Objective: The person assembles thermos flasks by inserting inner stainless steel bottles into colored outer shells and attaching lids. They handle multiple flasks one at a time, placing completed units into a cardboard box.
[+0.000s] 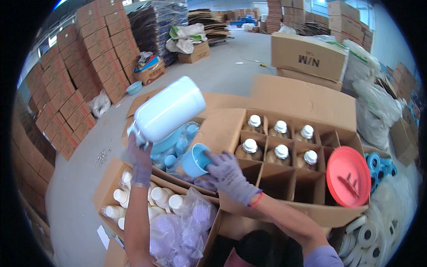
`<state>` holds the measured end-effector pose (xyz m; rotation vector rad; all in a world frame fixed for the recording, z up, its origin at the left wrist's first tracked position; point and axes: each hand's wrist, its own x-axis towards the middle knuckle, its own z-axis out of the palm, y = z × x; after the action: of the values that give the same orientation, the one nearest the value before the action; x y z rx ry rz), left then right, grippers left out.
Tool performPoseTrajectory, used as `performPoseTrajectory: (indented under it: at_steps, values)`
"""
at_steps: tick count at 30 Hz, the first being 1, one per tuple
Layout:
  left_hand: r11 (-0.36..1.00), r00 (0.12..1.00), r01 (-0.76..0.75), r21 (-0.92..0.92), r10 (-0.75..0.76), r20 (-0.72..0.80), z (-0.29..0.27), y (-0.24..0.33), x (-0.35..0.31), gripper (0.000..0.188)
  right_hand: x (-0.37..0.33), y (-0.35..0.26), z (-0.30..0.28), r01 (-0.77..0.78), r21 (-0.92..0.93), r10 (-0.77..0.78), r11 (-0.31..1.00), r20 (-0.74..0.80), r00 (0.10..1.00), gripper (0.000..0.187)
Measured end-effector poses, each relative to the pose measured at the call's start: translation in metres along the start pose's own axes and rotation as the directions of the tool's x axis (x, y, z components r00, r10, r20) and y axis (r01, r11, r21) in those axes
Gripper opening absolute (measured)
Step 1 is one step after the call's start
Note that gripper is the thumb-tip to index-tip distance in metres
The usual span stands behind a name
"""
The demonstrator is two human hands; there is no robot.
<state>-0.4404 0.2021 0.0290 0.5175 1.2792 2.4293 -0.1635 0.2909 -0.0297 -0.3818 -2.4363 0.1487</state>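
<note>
Stacked cartons (95,42) rise beyond us. Our left hand (141,162) curls round the neck of a large pale bottle (171,110), which tilts up and away from it, probably because the body is too broad to grasp. Our right hand (226,172) pinches a blue cup (193,162) at its left, below the bottle. Dividers (292,184) seem meant to keep capped bottles (281,153) apart.

Packing warehouse, I'd say: tall stacks of brown cardboard cartons (95,40) beyond the grey-gloved left hand (141,161), a compartmented brown cardboard box (307,100) of round, white-capped brownish bottles (281,152) beside the grey-gloved right hand (230,173).
</note>
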Motion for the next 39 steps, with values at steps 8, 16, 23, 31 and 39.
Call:
performPoseTrajectory:
  at_steps: [8, 16, 23, 31, 39]
  values:
    - [0.871, 0.764, -0.111, 0.479, -0.233, 0.601, -0.029, 0.036, -0.341, 0.039, -0.198, 0.016, -0.247, -0.555, -0.526, 0.338, 0.645, -0.455, 0.824, 0.026]
    - [0.268, 0.146, 0.923, 0.278, -0.909, 0.390, -0.029, -0.002, -0.490, 0.033, -0.255, -0.052, -0.267, -0.388, 0.774, 0.620, 0.500, -0.008, 0.784, 0.023]
    - [0.491, 0.520, 0.065, 0.869, -0.760, 0.390, -0.108, 0.029, -0.409, 0.026, -0.231, -0.047, -0.239, 0.025, 0.326, -0.061, 0.945, 0.101, 0.993, 0.018]
    - [0.869, 0.224, 0.048, 0.493, -0.490, 0.842, 0.046, -0.021, -0.427, 0.035, -0.096, 0.151, -0.169, -0.370, -0.596, 0.663, 0.713, 0.400, 0.633, 0.033]
    - [0.836, 0.379, 0.441, 0.325, -0.502, 0.777, 0.089, -0.069, -0.358, 0.046, -0.100, 0.196, -0.174, -0.329, -0.589, 0.640, 0.738, 0.457, 0.618, 0.032]
